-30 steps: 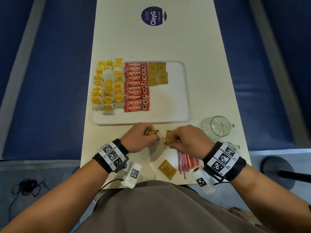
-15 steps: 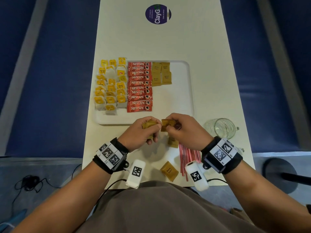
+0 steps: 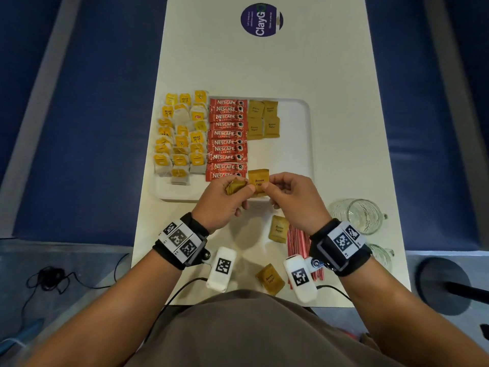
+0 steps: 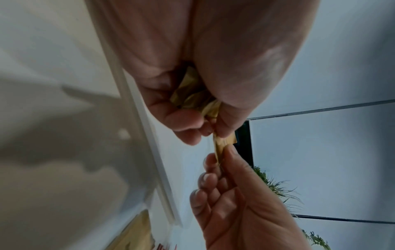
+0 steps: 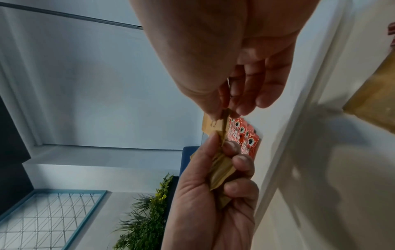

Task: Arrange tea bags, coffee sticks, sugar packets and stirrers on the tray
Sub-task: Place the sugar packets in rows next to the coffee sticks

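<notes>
My left hand (image 3: 232, 193) grips a bunch of brown sugar packets (image 3: 236, 186) over the near rim of the white tray (image 3: 304, 144). My right hand (image 3: 275, 188) pinches one brown sugar packet (image 3: 258, 178) right beside them. In the left wrist view the left hand (image 4: 205, 128) holds the crumpled packets (image 4: 188, 96); in the right wrist view the right hand (image 5: 226, 111) pinches its packet (image 5: 210, 126). On the tray lie yellow tea bags (image 3: 181, 136), red coffee sticks (image 3: 227, 139) and several sugar packets (image 3: 263, 119).
Two loose sugar packets (image 3: 278, 229) (image 3: 270, 279) and a bundle of red stirrers (image 3: 299, 242) lie on the table near me. Glass mugs (image 3: 362, 215) stand at the right edge. A purple sticker (image 3: 262, 19) marks the far end.
Both hands lifted off the table and moved forward to the tray's near rim, carrying sugar packets. One packet stays on the table where the right hand was.
</notes>
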The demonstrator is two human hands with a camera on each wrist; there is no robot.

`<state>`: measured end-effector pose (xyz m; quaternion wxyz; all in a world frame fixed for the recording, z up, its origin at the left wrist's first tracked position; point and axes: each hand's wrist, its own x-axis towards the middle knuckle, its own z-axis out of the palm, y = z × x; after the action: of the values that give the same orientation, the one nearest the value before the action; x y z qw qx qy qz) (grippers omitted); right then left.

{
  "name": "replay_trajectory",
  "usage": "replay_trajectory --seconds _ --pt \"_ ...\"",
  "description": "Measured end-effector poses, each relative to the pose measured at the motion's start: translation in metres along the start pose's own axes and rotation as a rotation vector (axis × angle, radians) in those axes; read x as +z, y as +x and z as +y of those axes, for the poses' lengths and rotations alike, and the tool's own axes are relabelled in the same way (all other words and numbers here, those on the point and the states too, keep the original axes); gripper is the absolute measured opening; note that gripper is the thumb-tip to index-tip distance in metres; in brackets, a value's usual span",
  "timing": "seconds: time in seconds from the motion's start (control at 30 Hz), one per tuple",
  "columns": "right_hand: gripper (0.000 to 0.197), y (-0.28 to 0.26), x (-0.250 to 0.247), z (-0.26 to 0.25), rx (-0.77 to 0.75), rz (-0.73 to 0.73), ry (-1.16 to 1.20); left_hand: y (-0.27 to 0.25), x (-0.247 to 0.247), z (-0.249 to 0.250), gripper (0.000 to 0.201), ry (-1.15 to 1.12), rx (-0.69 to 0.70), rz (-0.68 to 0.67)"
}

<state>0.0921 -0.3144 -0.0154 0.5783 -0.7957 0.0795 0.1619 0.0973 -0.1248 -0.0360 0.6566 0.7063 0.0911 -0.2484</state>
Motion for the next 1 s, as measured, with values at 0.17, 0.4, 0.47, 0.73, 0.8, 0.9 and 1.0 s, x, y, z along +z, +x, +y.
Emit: replay_trajectory --seconds 0.17,0.4,0.47,0.73,0.8,0.9,1.0 --pt "0.011 0.008 -0.001 -0.001 -0.004 0.032 -0.042 0.009 0.001 0.004 0.005 -0.011 0.012 0.028" --pt "0.011 0.021 -0.005 -0.006 0.003 0.039 -0.094 0.020 0.002 0.008 0.009 -0.028 -0.001 0.075" --pt "0.010 0.028 -0.007 -0.008 0.013 0.056 -0.106 0.023 0.002 0.011 0.005 -0.042 -0.007 0.086" --pt "0.019 0.082 -0.022 -0.007 0.095 0.234 -0.243 0.028 -0.002 0.023 0.020 -0.250 -0.136 0.083" --pt "0.021 0.093 -0.022 -0.005 0.118 0.248 -0.313 0.028 -0.003 0.026 0.018 -0.323 -0.166 0.062" --pt "0.027 0.106 -0.021 -0.002 0.129 0.246 -0.402 0.028 -0.006 0.027 0.021 -0.402 -0.192 0.030" --pt "0.032 0.113 -0.021 0.000 0.144 0.246 -0.464 0.027 -0.008 0.028 0.024 -0.429 -0.201 0.021"
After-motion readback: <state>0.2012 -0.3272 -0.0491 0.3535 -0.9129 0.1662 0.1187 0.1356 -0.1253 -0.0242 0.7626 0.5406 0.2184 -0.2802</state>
